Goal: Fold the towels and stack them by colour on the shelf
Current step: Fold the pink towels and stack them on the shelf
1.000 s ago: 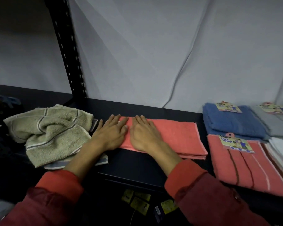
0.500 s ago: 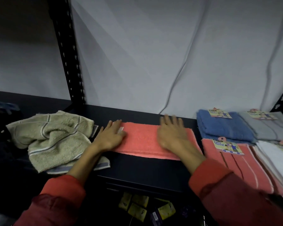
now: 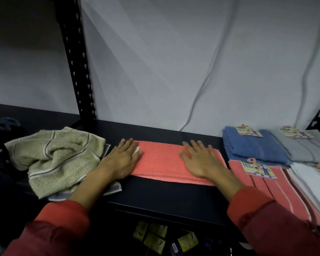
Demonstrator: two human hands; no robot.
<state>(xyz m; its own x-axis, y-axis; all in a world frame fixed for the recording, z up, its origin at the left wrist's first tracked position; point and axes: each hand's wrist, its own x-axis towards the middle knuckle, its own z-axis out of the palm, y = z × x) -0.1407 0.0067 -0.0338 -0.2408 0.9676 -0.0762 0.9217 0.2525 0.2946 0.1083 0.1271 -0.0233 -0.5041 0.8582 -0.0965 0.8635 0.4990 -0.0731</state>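
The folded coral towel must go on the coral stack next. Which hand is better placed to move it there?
Probably the right hand. It lies flat on the coral towel's end nearest the coral striped stack, while the left hand presses the far end, beside the crumpled green towel.

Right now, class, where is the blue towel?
In the head view, the blue towel lies folded at the shelf's back right, beside the grey towel and behind the striped pink towel.

Bare shelf strip (image 3: 166, 193) open in front of coral towel (image 3: 163, 161); crumpled beige towel (image 3: 57, 159) blocks left, blue towel stack (image 3: 251, 146) blocks right.
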